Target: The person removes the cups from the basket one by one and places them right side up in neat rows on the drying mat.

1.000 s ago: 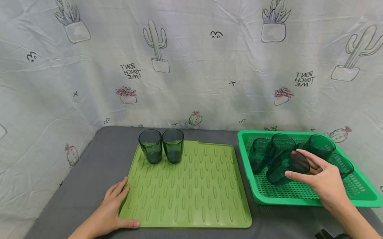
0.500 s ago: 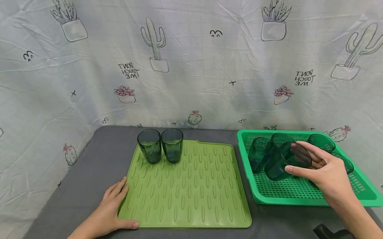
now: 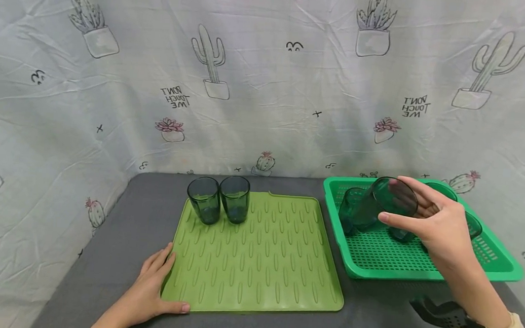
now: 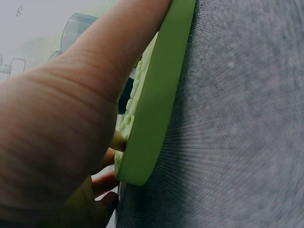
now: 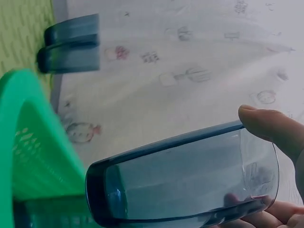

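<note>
Glass in fingers, mirrored "DON'T TOUCH ME" backdrop

The tumblers, right and centre of the frame, look smoky green, perhaps teal. The mat at lower centre is yellow-green with raised ovals; the basket at right, bright green; the tabletop, dark grey; the backdrop cloth, whitish with black-outlined cacti.

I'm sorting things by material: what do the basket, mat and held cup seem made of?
Basket: probably moulded plastic, slightly glossy; its walls are perforated.
Mat: likely silicone or soft plastic, fairly matte; raised ribs look moulded in.
Cup: glass or clear plastic, smooth; see-through, dark-tinted.
</note>
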{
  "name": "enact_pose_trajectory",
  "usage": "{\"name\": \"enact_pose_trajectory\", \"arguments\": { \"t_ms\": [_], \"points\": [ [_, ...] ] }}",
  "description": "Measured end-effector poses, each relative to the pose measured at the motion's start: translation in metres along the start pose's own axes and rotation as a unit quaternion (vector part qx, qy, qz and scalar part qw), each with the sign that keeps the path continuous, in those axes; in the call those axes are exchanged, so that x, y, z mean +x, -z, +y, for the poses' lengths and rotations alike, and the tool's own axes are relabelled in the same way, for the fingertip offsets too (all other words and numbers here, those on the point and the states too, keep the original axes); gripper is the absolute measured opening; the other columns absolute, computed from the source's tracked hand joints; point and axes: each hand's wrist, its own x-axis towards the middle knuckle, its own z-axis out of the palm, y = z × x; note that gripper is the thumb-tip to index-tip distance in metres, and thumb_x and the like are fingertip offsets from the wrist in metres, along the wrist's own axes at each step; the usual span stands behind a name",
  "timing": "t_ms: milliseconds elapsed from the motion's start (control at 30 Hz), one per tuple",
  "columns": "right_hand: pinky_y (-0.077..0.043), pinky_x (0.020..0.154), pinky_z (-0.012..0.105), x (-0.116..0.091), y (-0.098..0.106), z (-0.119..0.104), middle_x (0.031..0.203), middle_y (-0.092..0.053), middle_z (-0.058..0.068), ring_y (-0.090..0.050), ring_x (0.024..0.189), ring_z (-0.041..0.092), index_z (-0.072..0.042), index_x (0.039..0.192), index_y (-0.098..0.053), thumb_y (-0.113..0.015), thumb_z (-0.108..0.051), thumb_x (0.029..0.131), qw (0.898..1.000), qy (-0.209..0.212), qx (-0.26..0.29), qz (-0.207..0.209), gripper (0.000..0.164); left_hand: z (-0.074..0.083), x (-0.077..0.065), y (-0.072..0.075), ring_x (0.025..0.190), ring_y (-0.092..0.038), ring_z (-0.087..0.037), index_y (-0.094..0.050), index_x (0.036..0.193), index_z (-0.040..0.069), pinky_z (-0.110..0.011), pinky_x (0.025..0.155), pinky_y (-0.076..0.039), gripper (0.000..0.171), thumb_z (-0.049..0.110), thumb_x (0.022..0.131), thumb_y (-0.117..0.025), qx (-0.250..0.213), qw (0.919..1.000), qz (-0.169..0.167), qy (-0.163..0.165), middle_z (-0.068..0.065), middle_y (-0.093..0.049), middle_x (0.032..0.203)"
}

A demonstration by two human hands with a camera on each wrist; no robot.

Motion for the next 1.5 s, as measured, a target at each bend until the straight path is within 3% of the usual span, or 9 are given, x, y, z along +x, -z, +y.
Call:
{"name": "enact_pose_trajectory", "arguments": {
  "t_ms": [267,533,767,967,1267,1500],
  "points": [
    [-0.05,0.086,0.025,0.001,-0.033,0.003,0.132,-0.061,0.013,-0.058,0.12,0.018,-0.004,0.141,-0.054,-0.078,0.014,0.077,1.0,0.018,0.019,-0.002,0.071,-0.001,0.0,-0.001,0.138,-0.011,-0.049,-0.033,0.147,-0.013,-0.072,0.094,-0.03,0.123,0.066,0.065,-0.081,-0.006,1.0,0.004,-0.006,-0.026,-0.014,0.159],
    [-0.049,0.089,0.024,0.005,-0.076,0.014,0.132,-0.061,0.008,-0.057,0.121,0.017,-0.013,0.142,-0.056,-0.087,0.0,0.073,1.0,0.007,-0.026,0.001,0.077,-0.003,0.001,-0.001,0.138,-0.011,-0.05,-0.033,0.147,-0.013,-0.072,0.093,-0.031,0.124,0.067,0.065,-0.08,-0.007,0.9999,0.002,-0.011,-0.026,-0.013,0.159],
    [-0.051,0.087,0.026,0.01,-0.115,0.037,0.134,-0.06,-0.001,-0.054,0.124,0.015,-0.023,0.142,-0.056,-0.092,-0.015,0.07,0.998,-0.028,-0.056,-0.003,0.081,-0.002,0.003,0.001,0.14,-0.009,-0.049,-0.029,0.149,-0.011,-0.071,0.095,-0.029,0.126,0.069,0.065,-0.079,-0.009,0.9999,-0.002,-0.011,-0.024,-0.01,0.16],
    [-0.05,0.089,0.034,0.021,-0.145,0.058,0.133,-0.06,-0.008,-0.053,0.123,0.01,-0.027,0.138,-0.058,-0.094,-0.023,0.067,0.998,-0.025,-0.062,-0.01,0.079,-0.002,0.001,0.001,0.14,-0.008,-0.049,-0.029,0.15,-0.01,-0.072,0.094,-0.029,0.126,0.07,0.065,-0.078,-0.012,0.9999,-0.004,-0.003,-0.024,-0.009,0.16],
    [-0.046,0.095,0.04,0.043,-0.187,0.095,0.127,-0.063,-0.008,-0.055,0.118,0.012,-0.025,0.136,-0.059,-0.094,-0.02,0.067,0.997,-0.043,-0.055,0.029,0.077,-0.003,-0.001,0.002,0.14,-0.008,-0.048,-0.03,0.149,-0.011,-0.072,0.094,-0.03,0.126,0.069,0.065,-0.078,-0.009,1.0,-0.001,-0.004,-0.024,-0.01,0.16],
    [-0.045,0.096,0.04,0.058,-0.198,0.113,0.13,-0.061,-0.007,-0.053,0.121,0.012,-0.023,0.136,-0.06,-0.094,-0.02,0.067,0.996,-0.048,-0.069,0.021,0.077,-0.003,-0.001,0.001,0.14,-0.009,-0.047,-0.029,0.15,-0.01,-0.071,0.094,-0.03,0.127,0.071,0.065,-0.078,-0.006,1.0,0.001,-0.005,-0.023,-0.01,0.16]
  ]
}}
